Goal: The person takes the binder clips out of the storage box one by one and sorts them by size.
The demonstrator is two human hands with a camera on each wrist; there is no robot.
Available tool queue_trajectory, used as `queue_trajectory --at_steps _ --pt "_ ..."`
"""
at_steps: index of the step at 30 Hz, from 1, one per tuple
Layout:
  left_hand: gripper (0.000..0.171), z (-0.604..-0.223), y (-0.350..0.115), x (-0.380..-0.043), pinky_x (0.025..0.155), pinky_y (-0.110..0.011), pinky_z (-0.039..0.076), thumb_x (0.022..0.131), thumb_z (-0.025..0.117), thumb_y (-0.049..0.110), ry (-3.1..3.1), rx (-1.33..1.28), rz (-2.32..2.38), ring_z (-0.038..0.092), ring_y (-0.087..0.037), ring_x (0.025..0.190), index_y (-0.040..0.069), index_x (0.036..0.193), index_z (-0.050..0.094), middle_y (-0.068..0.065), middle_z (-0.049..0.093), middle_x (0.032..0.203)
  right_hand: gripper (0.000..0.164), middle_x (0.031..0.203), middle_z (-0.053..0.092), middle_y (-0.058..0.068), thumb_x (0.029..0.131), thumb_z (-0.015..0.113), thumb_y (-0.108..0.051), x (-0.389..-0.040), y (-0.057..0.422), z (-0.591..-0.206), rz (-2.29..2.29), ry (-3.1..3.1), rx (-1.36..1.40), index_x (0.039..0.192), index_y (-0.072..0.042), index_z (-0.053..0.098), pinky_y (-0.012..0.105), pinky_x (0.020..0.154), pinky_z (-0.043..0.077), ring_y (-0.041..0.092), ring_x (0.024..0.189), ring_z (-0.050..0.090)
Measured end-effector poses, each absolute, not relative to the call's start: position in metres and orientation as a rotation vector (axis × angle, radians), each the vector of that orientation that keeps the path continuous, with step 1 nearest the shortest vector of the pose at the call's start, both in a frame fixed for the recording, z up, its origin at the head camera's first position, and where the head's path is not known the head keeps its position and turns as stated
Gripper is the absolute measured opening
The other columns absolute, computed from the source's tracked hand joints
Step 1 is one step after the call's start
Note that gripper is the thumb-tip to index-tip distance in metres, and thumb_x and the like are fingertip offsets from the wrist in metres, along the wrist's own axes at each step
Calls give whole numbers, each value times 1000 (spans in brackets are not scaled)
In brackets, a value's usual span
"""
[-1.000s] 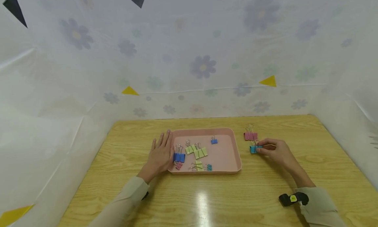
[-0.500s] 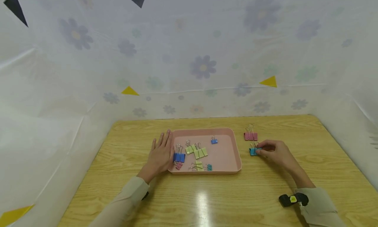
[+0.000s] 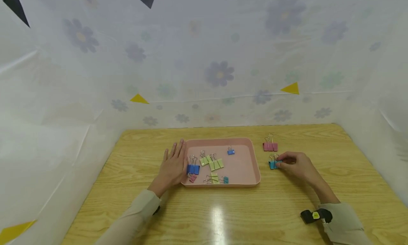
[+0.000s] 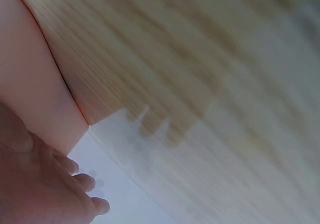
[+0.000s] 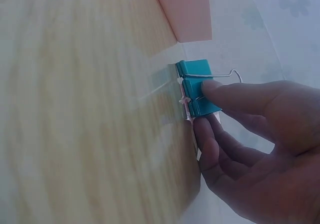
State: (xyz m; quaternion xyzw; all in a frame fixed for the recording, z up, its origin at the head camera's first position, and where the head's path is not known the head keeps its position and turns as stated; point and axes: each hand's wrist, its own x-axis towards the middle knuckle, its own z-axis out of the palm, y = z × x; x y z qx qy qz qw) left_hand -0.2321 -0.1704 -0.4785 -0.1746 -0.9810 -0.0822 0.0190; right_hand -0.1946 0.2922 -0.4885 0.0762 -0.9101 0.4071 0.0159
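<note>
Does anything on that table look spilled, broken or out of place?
Nothing looks spilled or broken. Slightly askew: at the near side of the pink tray, a yellow clip lies sideways, handles leftward; the two other yellow clips have handles pointing toward the far side.

Lower left of the head view, the left sleeve [image 3: 125, 220] is plain pale beige cloth, creased, ending in a broad cuff [image 3: 148, 201]. The right sleeve [image 3: 345, 225], lower right, matches it. By the right wrist is a black strap [image 3: 326, 214] bearing a small yellow-green patch [image 3: 316, 215]. Left hand [image 3: 173, 168] and right hand [image 3: 301, 166] are bare.
</note>
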Motion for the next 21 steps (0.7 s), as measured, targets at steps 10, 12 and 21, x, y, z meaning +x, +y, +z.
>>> queue_trajectory --at_steps 10,12,21 --pt "60 -477 -171 -233 122 -60 13 112 32 27 -3053 -538 -254 14 -37 156 1 164 16 -14 13 171 17 95 74 2 96 75 -20 -193 291 -486 1213 -2850 259 107 -8 77 31 78 54 19 89 69" --pt "61 -477 -171 -233 122 -60 12 112 32 27 -3056 -536 -252 13 -36 156 1 164 15 -14 12 171 18 95 74 2 96 75 -20 -193 291 -485 1213 -2857 254 108 -7 77 31 79 54 20 89 69" --pt "60 -476 -170 -232 122 -60 13 112 31 27 -3067 -539 -245 14 -37 156 0 164 15 -13 12 171 26 100 74 6 97 74 -24 -191 292 -482 1253 -2879 225 114 -4 74 32 81 53 23 95 69"
